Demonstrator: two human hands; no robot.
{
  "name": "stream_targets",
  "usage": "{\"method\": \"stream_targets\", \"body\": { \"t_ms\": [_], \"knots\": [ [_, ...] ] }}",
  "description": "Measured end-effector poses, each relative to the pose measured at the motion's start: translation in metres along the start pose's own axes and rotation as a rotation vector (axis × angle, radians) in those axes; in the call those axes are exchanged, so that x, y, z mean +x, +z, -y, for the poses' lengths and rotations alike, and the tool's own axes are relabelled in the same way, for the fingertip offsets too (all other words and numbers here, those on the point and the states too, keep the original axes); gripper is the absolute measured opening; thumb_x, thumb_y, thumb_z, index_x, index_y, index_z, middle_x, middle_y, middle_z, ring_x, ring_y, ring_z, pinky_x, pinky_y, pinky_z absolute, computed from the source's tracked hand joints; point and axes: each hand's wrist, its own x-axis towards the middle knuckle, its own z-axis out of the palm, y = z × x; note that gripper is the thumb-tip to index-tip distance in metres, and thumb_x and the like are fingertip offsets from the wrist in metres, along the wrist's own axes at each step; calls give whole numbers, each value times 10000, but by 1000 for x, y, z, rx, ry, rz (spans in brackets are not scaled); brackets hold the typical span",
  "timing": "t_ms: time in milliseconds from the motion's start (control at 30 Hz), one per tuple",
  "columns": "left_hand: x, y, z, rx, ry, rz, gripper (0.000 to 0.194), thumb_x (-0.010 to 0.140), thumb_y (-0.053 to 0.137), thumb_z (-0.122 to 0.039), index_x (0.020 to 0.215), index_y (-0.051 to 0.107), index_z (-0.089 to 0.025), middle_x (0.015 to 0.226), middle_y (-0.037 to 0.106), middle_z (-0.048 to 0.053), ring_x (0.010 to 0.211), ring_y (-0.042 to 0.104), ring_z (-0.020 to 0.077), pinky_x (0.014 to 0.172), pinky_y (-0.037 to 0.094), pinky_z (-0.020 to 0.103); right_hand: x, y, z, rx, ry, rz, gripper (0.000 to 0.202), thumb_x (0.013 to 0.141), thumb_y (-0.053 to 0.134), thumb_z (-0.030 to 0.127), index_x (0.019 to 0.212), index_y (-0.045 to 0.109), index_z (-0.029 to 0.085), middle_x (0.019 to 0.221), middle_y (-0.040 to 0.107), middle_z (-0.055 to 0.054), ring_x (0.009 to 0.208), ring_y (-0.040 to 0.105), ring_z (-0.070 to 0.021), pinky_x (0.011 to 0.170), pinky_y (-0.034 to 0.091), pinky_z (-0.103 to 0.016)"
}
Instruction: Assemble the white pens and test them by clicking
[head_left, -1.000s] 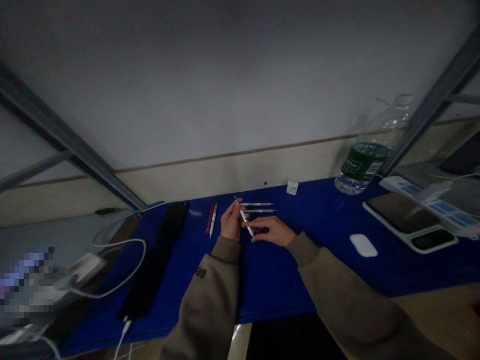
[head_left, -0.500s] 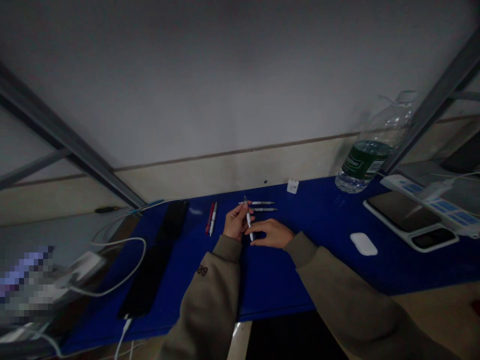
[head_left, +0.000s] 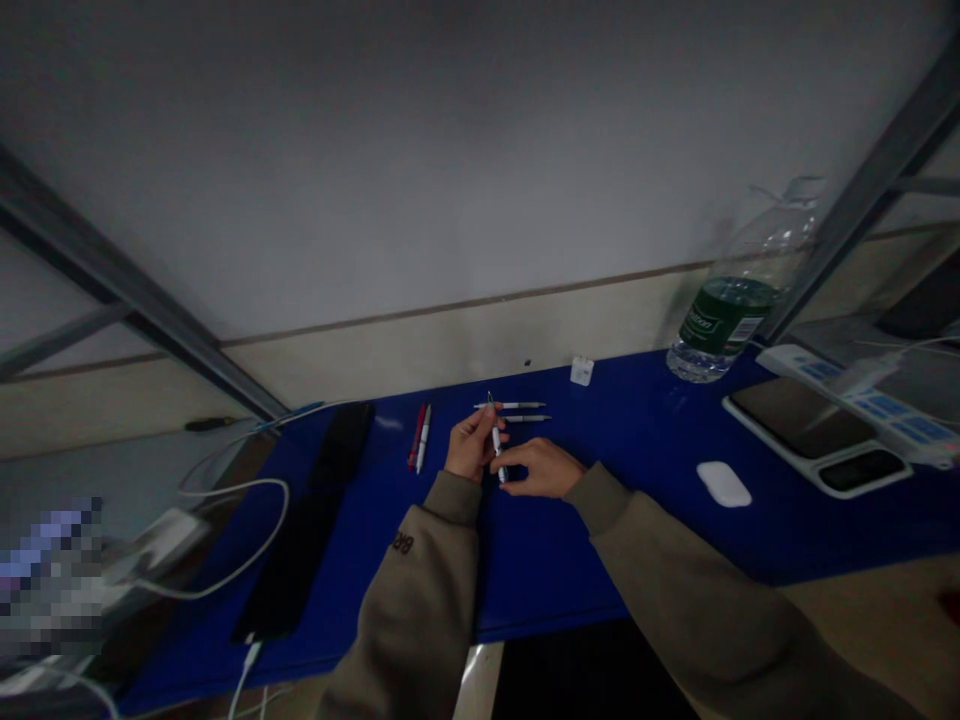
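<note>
Between my two hands is a white pen [head_left: 496, 440], held near upright in the picture over the blue table top [head_left: 555, 560]. My left hand [head_left: 469, 445] pinches its upper part between thumb and fingers. Lower down, the fingertips of my right hand [head_left: 541, 468] close on its dark lower end. Just beyond the hands lie two more white pens, a farther pen [head_left: 521, 405] and a nearer pen [head_left: 531, 418], side by side. To the left, a red pen [head_left: 416, 438] rests beside another white pen [head_left: 424, 440].
Two dark phones, one a charging phone [head_left: 281, 570], lie on the left among white cables [head_left: 247, 580]. A white charger plug [head_left: 581, 371] and a large water bottle [head_left: 724, 310] stand along the wall. On the right are a white earbud case [head_left: 724, 484], a phone [head_left: 806, 420] and a power strip [head_left: 877, 400].
The whole view has shifted very slightly. Both hands keep their hold on the white pen, with hardly any visible movement.
</note>
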Motion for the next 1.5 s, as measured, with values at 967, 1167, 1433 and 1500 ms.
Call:
{"method": "stream_targets", "body": {
  "t_ms": [967,1167,1433,1500],
  "knots": [
    [8,-24,-9,251,35,216,436,711,704,-361,1082,640,-142,789,672,43,627,589,112,557,450,205,0,-3,0,-245,-86,-125,428,757,667,357,1157,575,235,1120,545,-71,1048,515,-211,885,458,-374],
    [9,-28,-4,288,59,209,448,719,696,-366,1095,641,-130,765,658,42,585,551,93,547,426,200,1,-3,-6,-219,-147,-128,363,764,664,322,1102,606,203,1045,586,-72,1005,517,-210,875,452,-373],
    [9,-27,-5,301,56,201,439,721,694,-368,1087,647,-130,770,661,46,582,548,99,532,412,201,2,-3,-7,-168,-163,-114,456,714,710,352,1128,591,204,1055,552,-84,996,501,-220,870,458,-402],
    [9,-26,-5,299,56,199,432,715,698,-368,1074,654,-131,772,664,47,594,558,105,538,416,203,2,-4,-6,-167,-154,-112,450,716,708,354,1123,592,199,1049,552,-85,999,497,-220,867,459,-399]
  ]
}}
